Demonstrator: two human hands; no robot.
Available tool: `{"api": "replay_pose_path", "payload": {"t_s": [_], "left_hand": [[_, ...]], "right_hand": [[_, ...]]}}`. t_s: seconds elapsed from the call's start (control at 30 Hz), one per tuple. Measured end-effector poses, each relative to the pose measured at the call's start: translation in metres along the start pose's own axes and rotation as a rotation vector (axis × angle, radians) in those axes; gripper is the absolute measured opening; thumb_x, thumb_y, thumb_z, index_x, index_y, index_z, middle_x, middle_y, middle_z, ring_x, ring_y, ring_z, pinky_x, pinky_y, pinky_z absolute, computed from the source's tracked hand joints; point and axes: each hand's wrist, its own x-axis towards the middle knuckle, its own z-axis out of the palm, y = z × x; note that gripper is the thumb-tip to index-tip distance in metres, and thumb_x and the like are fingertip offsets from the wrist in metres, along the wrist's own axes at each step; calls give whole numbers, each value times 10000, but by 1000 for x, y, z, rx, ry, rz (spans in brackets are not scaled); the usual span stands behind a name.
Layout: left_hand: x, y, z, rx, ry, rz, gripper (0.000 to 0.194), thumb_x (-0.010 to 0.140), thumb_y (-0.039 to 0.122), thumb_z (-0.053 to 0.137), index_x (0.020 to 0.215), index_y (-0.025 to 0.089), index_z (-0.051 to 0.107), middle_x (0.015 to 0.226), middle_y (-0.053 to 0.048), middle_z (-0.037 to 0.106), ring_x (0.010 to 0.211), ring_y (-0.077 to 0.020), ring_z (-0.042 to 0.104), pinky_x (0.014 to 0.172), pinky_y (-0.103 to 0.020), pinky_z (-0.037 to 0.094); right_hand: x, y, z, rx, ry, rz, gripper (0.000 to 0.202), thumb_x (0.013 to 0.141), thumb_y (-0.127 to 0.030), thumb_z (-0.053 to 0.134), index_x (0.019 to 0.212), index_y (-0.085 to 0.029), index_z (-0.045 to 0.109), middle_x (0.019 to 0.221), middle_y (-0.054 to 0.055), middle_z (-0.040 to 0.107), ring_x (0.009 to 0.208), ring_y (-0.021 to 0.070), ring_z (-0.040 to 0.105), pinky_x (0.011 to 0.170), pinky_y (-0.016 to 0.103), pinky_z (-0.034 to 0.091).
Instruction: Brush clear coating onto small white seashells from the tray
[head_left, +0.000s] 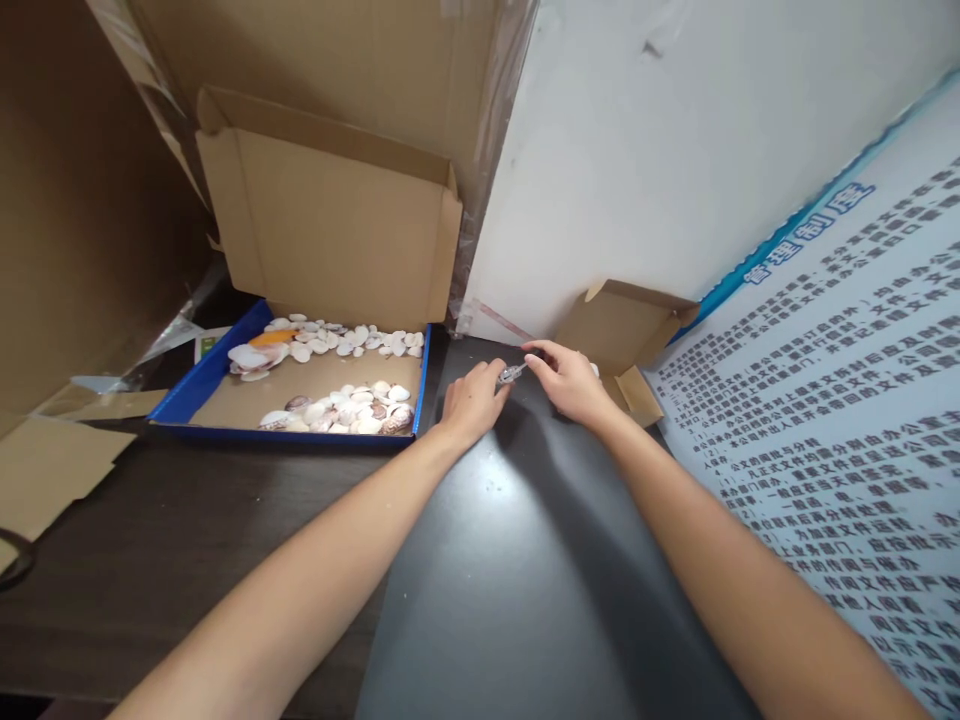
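My left hand (474,402) is closed on a small, shiny, silvery-grey object (510,375), which sticks out between thumb and forefinger over the dark grey board. It is too small to tell its kind. My right hand (568,382) faces it from the right, thumb and forefinger pinched at the thin end of that same object. Left of my hands, a blue-edged tray-like box (225,432) lies with its lid up. White and brownish seashells (360,410) are heaped at its near side, and more pale shells (330,338) line its far side.
A small brown open carton (626,320) stands just behind my right hand. The shell box's raised cardboard lid (337,220) leans near large cartons. A white panel (600,150) and a printed poster (840,400) bound the right. Cardboard scraps (52,480) lie at left.
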Motion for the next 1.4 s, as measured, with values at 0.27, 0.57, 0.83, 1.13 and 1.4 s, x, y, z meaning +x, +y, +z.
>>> {"api": "replay_pose_path", "payload": {"t_s": [0.27,0.57,0.83,1.13,1.4], "left_hand": [[1,1,-1,-32,11,-4,208,982,437,487,1062,275,589,1057,-44,711,936,-238,686,713,-306,437],[0,0,-2,-42,4,11,219,978,453,486,1030,269,593,1040,-48,720,918,-250,689,696,-312,426],[0,0,-2,-23,-6,22,182,970,412,508,1096,299,575,1066,-36,679,953,-239,676,718,-308,436],[-1,1,-2,-20,-10,27,184,971,414,499,1085,298,585,1060,-35,674,937,-243,676,711,-314,441],[-1,0,0,-22,11,19,179,966,412,505,1062,286,586,1037,-32,689,939,-247,678,709,-312,435]], "right_hand": [[-13,7,15,109,170,100,383,924,-437,494,1031,-135,703,692,27,640,611,168,572,574,278,452],[-18,-5,3,32,132,-43,239,856,-338,633,1012,-186,732,805,47,659,678,188,548,723,335,461],[2,-7,-7,40,-51,115,168,804,-310,631,816,-198,756,616,-5,629,602,175,535,628,309,397],[0,10,4,277,-55,350,245,788,-413,643,762,-189,741,521,-30,557,439,108,415,433,236,314],[-8,13,8,469,28,458,269,778,-441,679,784,-174,718,573,-30,518,448,85,404,404,212,305]]}}
